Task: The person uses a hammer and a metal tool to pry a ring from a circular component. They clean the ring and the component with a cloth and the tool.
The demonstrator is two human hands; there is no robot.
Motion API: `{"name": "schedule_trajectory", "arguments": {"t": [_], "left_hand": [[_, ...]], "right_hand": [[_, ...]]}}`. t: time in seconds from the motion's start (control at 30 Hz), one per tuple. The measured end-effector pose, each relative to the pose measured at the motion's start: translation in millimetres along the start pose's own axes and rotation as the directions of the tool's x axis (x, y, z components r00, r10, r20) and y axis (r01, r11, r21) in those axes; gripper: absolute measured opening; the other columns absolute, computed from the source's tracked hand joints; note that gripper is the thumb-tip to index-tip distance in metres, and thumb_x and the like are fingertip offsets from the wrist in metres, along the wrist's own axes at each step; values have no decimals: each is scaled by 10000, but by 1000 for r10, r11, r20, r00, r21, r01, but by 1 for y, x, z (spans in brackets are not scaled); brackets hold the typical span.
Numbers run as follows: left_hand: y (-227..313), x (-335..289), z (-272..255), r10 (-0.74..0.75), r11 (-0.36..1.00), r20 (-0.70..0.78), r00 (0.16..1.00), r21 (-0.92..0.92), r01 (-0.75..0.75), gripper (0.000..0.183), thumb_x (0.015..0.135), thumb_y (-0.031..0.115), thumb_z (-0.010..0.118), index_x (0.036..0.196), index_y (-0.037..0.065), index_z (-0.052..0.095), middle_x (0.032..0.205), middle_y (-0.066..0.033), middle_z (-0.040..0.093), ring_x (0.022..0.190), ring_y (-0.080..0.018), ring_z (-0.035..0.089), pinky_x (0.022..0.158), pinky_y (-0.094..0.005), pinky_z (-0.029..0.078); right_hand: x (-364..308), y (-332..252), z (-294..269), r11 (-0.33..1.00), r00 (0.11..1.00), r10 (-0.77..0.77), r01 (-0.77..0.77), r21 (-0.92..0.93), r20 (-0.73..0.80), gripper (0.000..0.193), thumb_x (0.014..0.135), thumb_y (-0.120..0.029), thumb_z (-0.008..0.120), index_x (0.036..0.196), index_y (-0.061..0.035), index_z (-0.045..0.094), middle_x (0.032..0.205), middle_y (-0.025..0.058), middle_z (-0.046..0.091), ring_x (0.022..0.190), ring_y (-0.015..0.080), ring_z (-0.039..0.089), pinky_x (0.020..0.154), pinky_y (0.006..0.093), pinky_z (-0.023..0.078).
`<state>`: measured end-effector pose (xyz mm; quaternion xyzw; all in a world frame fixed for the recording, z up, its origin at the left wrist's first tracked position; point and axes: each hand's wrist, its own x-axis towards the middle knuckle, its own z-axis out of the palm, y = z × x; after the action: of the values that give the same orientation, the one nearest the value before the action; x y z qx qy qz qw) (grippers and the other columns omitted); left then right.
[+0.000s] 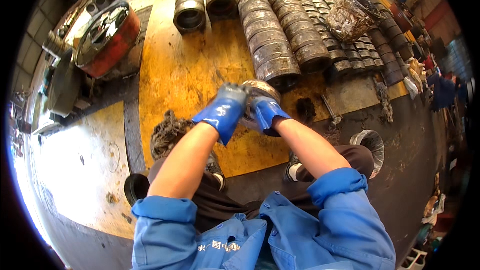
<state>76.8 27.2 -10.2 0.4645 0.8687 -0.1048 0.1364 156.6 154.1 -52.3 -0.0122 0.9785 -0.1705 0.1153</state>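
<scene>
Both my hands wear blue rubber gloves with greyish, soiled fingers, and they are close together low over the yellow board. My right hand [265, 111] grips a dirty metal ring [262, 88] by its near right side. Against the ring's left side, my left hand [231, 101] is closed in a fist. A thin dark tip shows just beyond that fist; what it belongs to is hidden. Just past the ring lies the near end of a long row of metal rings [272, 57], set face to face on their sides.
More ring rows [300, 32] stretch away at the right. Near them stands a bag-lined bucket [350, 17]. At the left is a red drum [112, 40] with dark contents. A dirty rag heap [169, 132] lies by my left knee, and a rod-like tool [330, 110] at the right.
</scene>
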Motion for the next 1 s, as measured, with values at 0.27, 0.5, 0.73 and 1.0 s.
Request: {"name": "schedule_trajectory", "arguments": {"t": [0.27, 0.5, 0.73, 1.0], "left_hand": [[15, 20, 34, -115, 985, -90, 989, -139, 101, 458, 852, 283, 564, 1284, 138, 508, 1287, -121, 538, 1225, -287, 490, 1068, -454, 295], [10, 21, 38, -28, 999, -218, 976, 17, 32, 342, 785, 225, 583, 1115, 146, 613, 1144, -120, 607, 1122, -283, 548, 1043, -464, 334], [42, 23, 22, 77, 996, -96, 992, 43, -73, 294, 718, 262, 691, 1010, 236, 677, 1001, -59, 658, 1010, -285, 597, 947, -443, 399], [37, 32, 41, 134, 975, -209, 969, -147, -166, 151, 696, 260, 727, 824, 186, 692, 826, -70, 659, 796, -296, 632, 743, -392, 504]], "right_hand": [[-9, 22, -69, 987, 939, 153, -130, -95, 307, 381, 772, -244, 664, 1096, -45, 635, 1022, 179, 665, 886, 316, 641, 822, 371, 496], [-96, 182, -168, 971, 887, 203, -127, 204, -415, 371, 793, -287, 654, 1034, -5, 648, 887, 181, 681, 791, 252, 657, 732, 339, 517], [-276, 332, 11, 791, 803, 586, -538, 291, -109, 289, 739, -290, 648, 735, -1, 657, 718, 239, 625, 672, 348, 639, 620, 428, 511], [-341, 240, 205, 351, 319, 930, -917, -187, 183, 343, 881, -378, 527, 1058, -108, 643, 996, 144, 666, 929, 282, 658, 795, 443, 514]]}}
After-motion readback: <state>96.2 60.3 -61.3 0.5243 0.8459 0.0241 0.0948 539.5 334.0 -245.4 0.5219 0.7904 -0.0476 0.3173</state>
